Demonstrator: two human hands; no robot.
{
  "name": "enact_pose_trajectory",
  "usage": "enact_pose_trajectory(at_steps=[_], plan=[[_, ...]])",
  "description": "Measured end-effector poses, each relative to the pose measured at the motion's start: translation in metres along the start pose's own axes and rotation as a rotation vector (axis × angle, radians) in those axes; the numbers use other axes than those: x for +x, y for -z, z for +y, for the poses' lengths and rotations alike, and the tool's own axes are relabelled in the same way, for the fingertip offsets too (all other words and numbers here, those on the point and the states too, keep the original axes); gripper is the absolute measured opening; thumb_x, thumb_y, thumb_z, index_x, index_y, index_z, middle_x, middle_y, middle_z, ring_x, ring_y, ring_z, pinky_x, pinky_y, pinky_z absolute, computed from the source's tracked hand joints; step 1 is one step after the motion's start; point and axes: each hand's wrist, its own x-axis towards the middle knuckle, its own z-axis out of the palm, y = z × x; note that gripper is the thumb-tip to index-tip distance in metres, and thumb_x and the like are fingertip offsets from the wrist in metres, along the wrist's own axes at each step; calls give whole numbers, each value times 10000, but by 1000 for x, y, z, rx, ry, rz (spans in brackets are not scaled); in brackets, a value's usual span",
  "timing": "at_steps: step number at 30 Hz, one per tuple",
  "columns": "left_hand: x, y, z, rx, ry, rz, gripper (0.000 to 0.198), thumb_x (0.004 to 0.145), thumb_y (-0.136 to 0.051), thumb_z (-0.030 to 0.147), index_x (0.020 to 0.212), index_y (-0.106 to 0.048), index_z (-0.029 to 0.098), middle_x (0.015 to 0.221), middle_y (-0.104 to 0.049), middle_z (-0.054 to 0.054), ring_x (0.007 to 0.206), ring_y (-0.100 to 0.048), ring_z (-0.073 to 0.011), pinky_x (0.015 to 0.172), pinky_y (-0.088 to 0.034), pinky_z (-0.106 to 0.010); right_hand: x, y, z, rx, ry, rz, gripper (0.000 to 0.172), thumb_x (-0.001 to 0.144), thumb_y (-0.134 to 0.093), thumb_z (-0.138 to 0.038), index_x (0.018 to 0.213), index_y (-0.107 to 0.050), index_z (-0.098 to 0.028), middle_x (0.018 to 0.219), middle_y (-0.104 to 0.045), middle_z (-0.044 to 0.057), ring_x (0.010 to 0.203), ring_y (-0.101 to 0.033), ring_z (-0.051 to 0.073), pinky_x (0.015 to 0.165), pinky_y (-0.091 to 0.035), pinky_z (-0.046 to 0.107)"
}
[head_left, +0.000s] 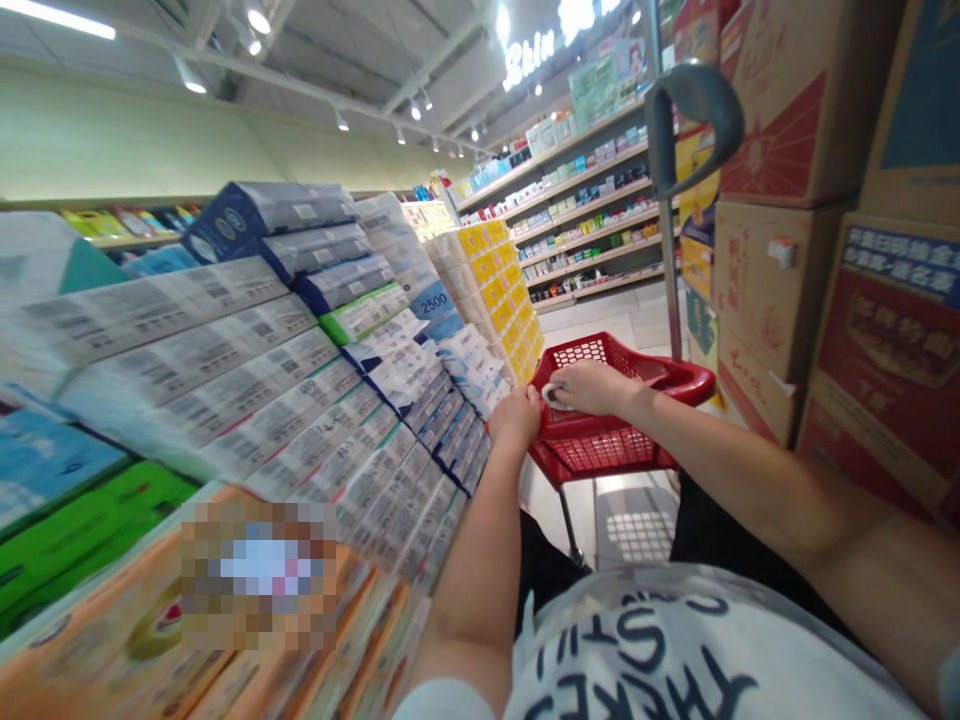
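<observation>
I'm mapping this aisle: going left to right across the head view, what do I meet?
Stacked white barcode-printed packs → left hand → right hand, both gripping the red plastic mesh basket → stacked brown cardboard cartons.

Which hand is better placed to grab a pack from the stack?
Left, probably: the left hand grips the red basket right beside the stacked packs; the right hand sits farther away, toward the cardboard boxes.

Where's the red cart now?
Head view, right of centre: the red cart is gripped at its near rim by left hand and right hand, between tissue packs left and cardboard boxes right.
</observation>
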Motion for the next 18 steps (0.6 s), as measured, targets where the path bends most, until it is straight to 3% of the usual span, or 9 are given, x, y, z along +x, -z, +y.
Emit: enact_pose_trajectory(at_steps=[9, 18], plan=[[-2, 2, 2, 18, 17, -12, 482, 940, -203, 402, 1015, -636, 205, 992, -680, -105, 915, -634, -221, 777, -445, -303, -1, 0, 3, 110, 63, 70, 200, 813, -482, -269, 779, -661, -187, 820, -686, 38, 780, -594, 156, 695, -353, 224], [-1, 0, 0, -3, -4, -6, 478, 937, -203, 389, 983, -645, 211, 982, -684, -109, 900, -638, -227, 777, -448, -325, 0, 1, 1, 58, 12, 9, 252, 852, -452, -300, 821, -670, -177, 832, -684, 69, 780, -596, 170, 679, -354, 236]])
